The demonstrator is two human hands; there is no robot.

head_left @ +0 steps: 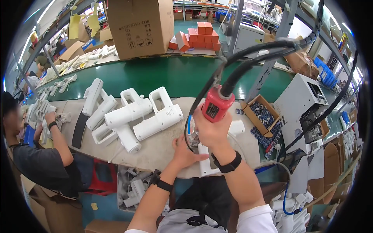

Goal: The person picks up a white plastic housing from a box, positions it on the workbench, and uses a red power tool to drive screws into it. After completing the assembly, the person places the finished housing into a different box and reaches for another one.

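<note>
My right hand (pixel 213 132) is wrapped round a red electric screwdriver (pixel 218 103), which points down at the bench. Thick black cables run up from its top. Below it, my left hand (pixel 185 154) grips a white plastic housing (pixel 204 166) at the bench's near edge, thumb across it. The screwdriver's tip is hidden behind my hands. Just right of my right hand lies another white part (pixel 237 127). Several white gun-shaped housings (pixel 159 120) lie to the left of my hands, some overlapping.
A cardboard box (pixel 256 125) of small blue-and-silver parts sits at right, with more loose beside it. Behind runs a green conveyor (pixel 175 77) bearing a large carton (pixel 142 33). A grey metal cabinet (pixel 297 93) stands far right. A co-worker (pixel 42 159) handles white parts at left.
</note>
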